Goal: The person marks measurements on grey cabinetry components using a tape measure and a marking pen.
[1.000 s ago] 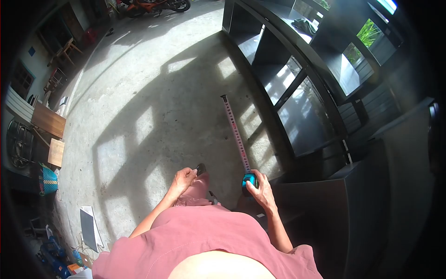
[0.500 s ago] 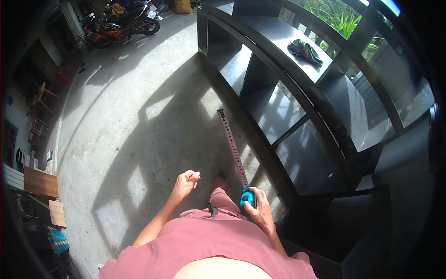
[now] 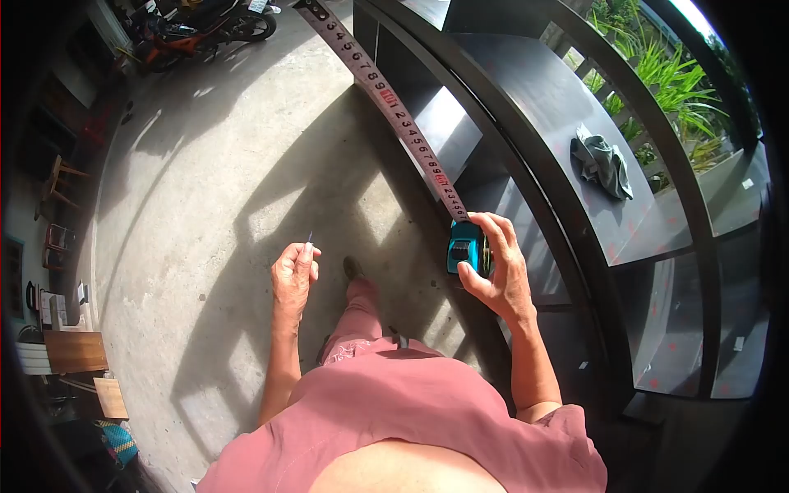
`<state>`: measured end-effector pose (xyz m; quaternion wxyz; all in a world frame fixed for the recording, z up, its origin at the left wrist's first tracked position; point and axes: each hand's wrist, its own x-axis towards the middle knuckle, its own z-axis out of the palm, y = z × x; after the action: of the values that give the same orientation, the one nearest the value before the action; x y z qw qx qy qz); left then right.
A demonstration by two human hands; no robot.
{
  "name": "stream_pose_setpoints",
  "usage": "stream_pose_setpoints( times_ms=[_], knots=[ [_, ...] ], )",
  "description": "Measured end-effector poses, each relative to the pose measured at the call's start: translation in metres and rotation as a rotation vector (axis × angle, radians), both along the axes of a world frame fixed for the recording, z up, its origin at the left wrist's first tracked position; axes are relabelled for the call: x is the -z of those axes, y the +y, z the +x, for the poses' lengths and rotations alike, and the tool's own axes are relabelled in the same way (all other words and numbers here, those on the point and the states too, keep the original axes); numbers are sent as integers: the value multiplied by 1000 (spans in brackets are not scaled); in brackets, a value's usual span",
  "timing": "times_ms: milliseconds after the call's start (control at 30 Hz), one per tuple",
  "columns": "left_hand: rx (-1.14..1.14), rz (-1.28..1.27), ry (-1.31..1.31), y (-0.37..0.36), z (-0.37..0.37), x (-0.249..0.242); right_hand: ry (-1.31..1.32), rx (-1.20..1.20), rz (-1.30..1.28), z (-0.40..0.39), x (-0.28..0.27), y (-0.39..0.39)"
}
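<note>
My right hand (image 3: 503, 275) is wrapped round a blue tape measure (image 3: 458, 246), its thumb on the near side of the case. From the case a long stretch of numbered blade (image 3: 403, 123) runs out toward the upper left, its end hook held up in the air. The blade overlaps the edge of a dark shelf unit (image 3: 514, 148) in this view. My left hand (image 3: 293, 275) is closed, pinching a thin, dark, pointed stick (image 3: 311, 237) between thumb and fingers, over the concrete floor (image 3: 214, 205).
A crumpled grey-green cloth (image 3: 604, 168) lies on the shelf unit's upper panel, with green plants (image 3: 657, 74) behind. A motorbike (image 3: 193, 37) stands at the upper left. Along the left wall are a wooden chair (image 3: 59, 181), a brown board (image 3: 76, 352) and a woven blue bag (image 3: 119, 442).
My right hand has risen and moved right and forward with the tape measure; its blade now reaches the top of the view. My left hand has moved up and left. The view has shifted rightward.
</note>
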<state>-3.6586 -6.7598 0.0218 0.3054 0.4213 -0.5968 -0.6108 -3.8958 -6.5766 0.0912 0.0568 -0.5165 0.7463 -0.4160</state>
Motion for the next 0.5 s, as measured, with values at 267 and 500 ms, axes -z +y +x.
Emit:
stream_pose_setpoints(
  times_ms=[267,500],
  knots=[
    [35,-55,25,-245,-123,5,-53,70,120,-109,4,-203],
    [162,-120,55,-411,-247,-9,-64,219,68,-210,21,-342]
  ],
)
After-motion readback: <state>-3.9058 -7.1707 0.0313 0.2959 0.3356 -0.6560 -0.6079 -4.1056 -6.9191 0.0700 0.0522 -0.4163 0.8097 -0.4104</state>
